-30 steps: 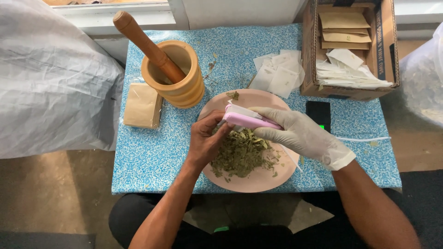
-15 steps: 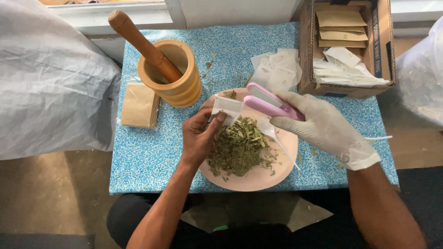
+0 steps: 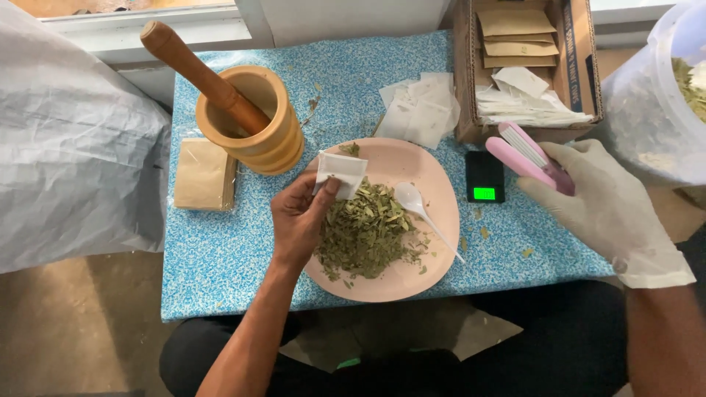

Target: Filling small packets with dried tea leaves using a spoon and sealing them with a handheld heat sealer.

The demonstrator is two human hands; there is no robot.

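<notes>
My left hand [image 3: 300,219] is bare and pinches a small white paper sachet [image 3: 339,173] over the left rim of a pink plate [image 3: 434,198]. The plate carries a heap of dried green leaves [image 3: 364,231] and a white plastic spoon [image 3: 419,209]. My right hand [image 3: 599,206] wears a white glove and grips a pink hand-held sealer [image 3: 526,154], held off to the right of the plate, above the table edge beside a small black scale [image 3: 485,177].
A wooden mortar with a pestle [image 3: 250,121] stands at the back left, a tan packet stack [image 3: 204,175] beside it. Loose white sachets [image 3: 421,109] lie behind the plate. A cardboard box [image 3: 526,66] of sachets sits back right, a clear tub [image 3: 654,110] farther right.
My right hand has carried the pink sealer away from the sachet, rightward off the plate. My left hand keeps the sachet over the plate. The spoon is now uncovered.
</notes>
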